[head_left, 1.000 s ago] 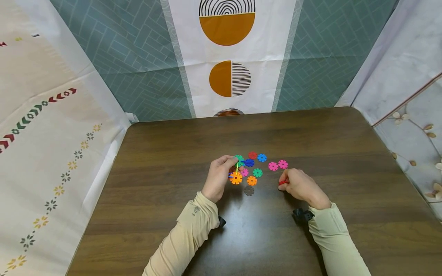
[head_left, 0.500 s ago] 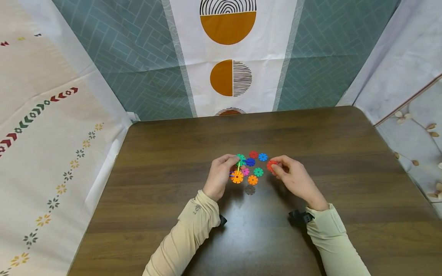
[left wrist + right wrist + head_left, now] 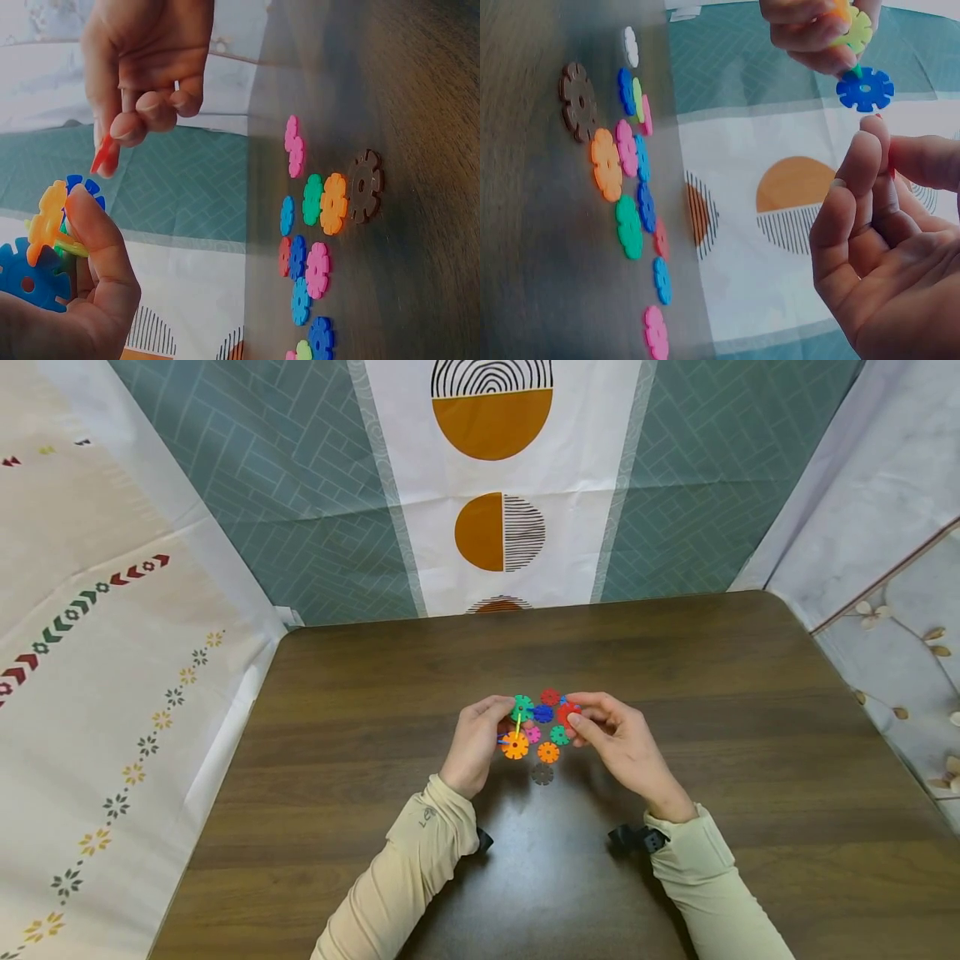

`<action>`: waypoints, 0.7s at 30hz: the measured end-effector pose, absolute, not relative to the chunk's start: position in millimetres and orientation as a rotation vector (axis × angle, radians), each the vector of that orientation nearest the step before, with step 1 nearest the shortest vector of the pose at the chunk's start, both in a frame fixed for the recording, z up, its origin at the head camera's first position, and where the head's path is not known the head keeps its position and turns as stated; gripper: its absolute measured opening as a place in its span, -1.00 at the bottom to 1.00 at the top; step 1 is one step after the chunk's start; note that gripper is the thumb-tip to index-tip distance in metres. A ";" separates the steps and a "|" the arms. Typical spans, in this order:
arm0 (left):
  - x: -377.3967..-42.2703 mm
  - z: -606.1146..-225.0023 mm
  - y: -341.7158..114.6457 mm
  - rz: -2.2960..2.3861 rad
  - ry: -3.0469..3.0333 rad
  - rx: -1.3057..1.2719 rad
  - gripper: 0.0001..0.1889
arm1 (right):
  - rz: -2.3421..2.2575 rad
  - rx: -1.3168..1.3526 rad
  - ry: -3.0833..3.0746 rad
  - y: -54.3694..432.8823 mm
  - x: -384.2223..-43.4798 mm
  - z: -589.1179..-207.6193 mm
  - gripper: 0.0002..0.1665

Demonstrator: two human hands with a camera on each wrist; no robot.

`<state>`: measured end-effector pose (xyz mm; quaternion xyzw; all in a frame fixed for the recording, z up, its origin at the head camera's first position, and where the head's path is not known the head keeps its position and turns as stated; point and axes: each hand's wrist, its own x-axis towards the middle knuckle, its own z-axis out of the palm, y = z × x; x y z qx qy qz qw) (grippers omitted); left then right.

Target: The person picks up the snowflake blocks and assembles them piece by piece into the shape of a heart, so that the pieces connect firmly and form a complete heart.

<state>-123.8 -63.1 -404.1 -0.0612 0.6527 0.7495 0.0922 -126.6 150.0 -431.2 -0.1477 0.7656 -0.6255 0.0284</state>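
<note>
My left hand (image 3: 468, 747) grips a cluster of joined plastic notched discs above the table. An orange disc (image 3: 515, 745), a green disc (image 3: 521, 707) and a yellow one set edge-on (image 3: 517, 723) belong to it. A large blue disc (image 3: 46, 271) shows in the left wrist view, and a dark blue disc (image 3: 881, 93) sticks out toward the right hand. My right hand (image 3: 630, 743) pinches a red notched disc (image 3: 567, 713) between thumb and fingers. In the right wrist view fingers mostly hide it. The red disc is close to the dark blue one; a small gap separates them.
Loose notched discs lie on the brown wooden table (image 3: 360, 810) under the hands: brown (image 3: 367, 196), orange (image 3: 334, 204), green (image 3: 313, 199), several pink (image 3: 318, 270) and blue (image 3: 297, 258), and a white one (image 3: 631, 46). A patterned cloth (image 3: 300, 527) hangs behind the table.
My right hand has lifted the red disc from the table's right side and carried it left, up to the cluster. My left hand stays nearly still with the cluster.
</note>
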 end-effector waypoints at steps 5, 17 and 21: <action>-123.7 -404.1 -62.3 2.228 1.938 -0.185 -0.70 | -1.970 -0.461 2.334 146.6 -126.2 -430.9 -0.59; -125.3 -406.5 -59.9 2.218 1.923 -0.127 -0.69 | -1.999 -0.424 2.277 143.0 -126.5 -431.8 -0.65; -125.5 -407.0 -60.0 2.190 1.968 -0.120 -0.69 | -2.017 -0.428 2.268 140.6 -125.8 -430.2 -0.68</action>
